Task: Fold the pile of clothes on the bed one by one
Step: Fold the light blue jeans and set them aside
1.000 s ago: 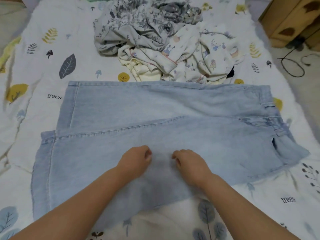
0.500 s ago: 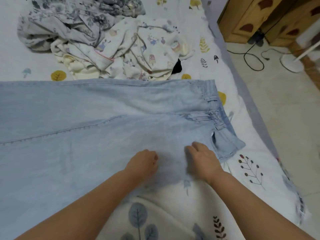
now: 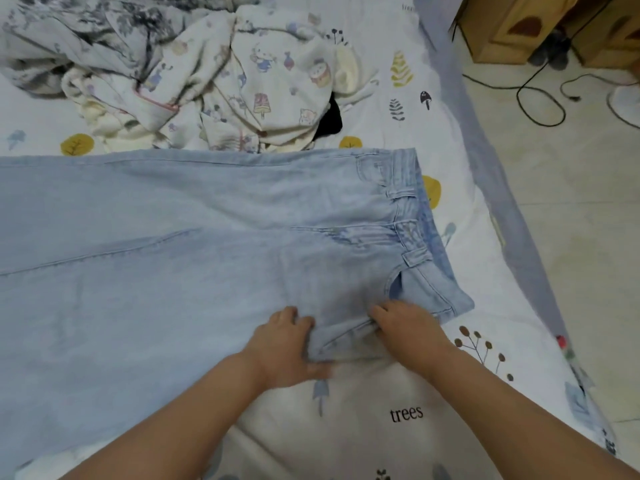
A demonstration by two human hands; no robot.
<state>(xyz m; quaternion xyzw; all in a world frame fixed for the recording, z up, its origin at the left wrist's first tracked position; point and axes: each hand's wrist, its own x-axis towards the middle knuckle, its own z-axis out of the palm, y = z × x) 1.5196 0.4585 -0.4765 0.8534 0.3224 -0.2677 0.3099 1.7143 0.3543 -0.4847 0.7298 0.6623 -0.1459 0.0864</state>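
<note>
Both hands, left hand [image 3: 284,344] and right hand [image 3: 412,329], pinch the near hem of the jeans [image 3: 194,258] spread flat across the bed [image 3: 388,427]; unfolded pile [image 3: 194,74] waits at the far edge, most folding remaining

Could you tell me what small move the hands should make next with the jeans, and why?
Probably lift the near edge and fold it away, over the far half. Both the left hand and the right hand already pinch that bunched edge of the jeans near the waistband, and the jeans otherwise lie flat on the bed.
</note>
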